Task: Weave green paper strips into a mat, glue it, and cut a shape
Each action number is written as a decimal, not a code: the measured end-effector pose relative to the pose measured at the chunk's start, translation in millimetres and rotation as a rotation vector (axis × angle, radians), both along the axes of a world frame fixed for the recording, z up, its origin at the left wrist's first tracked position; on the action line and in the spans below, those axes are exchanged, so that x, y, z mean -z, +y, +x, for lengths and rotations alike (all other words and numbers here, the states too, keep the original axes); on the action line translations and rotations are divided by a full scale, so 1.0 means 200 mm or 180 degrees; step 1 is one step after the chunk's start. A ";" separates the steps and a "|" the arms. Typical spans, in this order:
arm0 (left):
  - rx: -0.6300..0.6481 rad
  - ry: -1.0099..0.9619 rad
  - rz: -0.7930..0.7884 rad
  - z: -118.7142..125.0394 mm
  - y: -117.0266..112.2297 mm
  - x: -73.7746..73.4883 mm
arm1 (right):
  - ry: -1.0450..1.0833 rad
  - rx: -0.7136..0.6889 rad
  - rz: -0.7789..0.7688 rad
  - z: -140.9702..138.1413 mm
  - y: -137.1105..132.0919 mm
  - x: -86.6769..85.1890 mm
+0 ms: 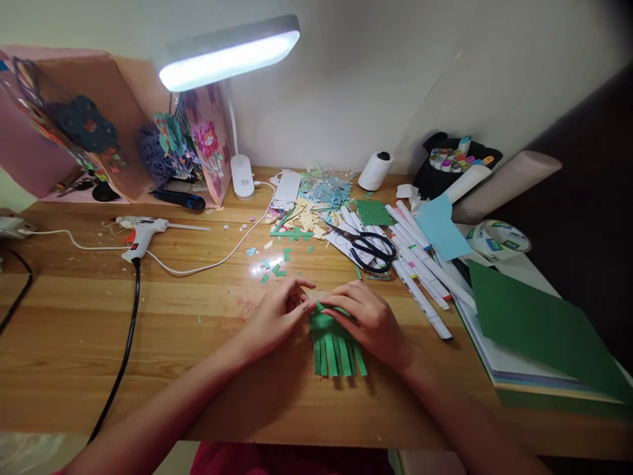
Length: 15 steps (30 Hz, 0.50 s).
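A piece of green paper (336,353) cut into a fringe lies on the desk between my hands, its loose strips pointing toward me. My left hand (283,309) pinches its upper left edge between thumb and fingers. Across its upper right part rest the bent fingers of my right hand (373,320), gripping the paper near the same edge; the fingertips partly hide it. Just beyond my right hand, black-handled scissors (373,251) lie on several white markers (420,297). Small green paper scraps (279,267) are scattered past my left hand.
A glue gun (146,239) with a black cord lies at left. Behind are a lit lamp (232,56), a heap of paper scraps (324,191) and a white thread spool (376,171). Green sheets (539,330) and a tape roll (497,241) lie at right, near a marker holder (440,175).
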State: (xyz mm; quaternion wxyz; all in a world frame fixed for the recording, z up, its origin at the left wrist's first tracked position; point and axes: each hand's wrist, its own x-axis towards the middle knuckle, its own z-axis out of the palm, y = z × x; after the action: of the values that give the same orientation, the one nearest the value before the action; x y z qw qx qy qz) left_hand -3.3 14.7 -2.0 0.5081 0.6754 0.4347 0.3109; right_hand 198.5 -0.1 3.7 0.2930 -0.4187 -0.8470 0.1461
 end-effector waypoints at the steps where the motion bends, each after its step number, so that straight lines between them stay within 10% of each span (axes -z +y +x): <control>1: 0.0009 0.0061 0.0035 0.00 0.00 0.00 | 0.0009 0.0011 -0.0026 0.01 0.00 0.00; 7: 0.0578 0.0951 0.0669 -0.03 -0.02 -0.07 | 0.0167 0.0154 -0.0444 0.10 0.03 -0.06; 15: 0.1216 0.1703 0.1103 0.00 -0.07 -0.05 | -0.0198 -0.0771 -0.1375 0.15 0.03 -0.10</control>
State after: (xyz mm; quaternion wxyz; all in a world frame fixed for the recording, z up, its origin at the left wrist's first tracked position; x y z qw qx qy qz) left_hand -3.0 1.3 7.7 0.3035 0.8777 0.3592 0.0920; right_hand 229.2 6.2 23.1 0.1509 -0.3713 -0.8488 0.3449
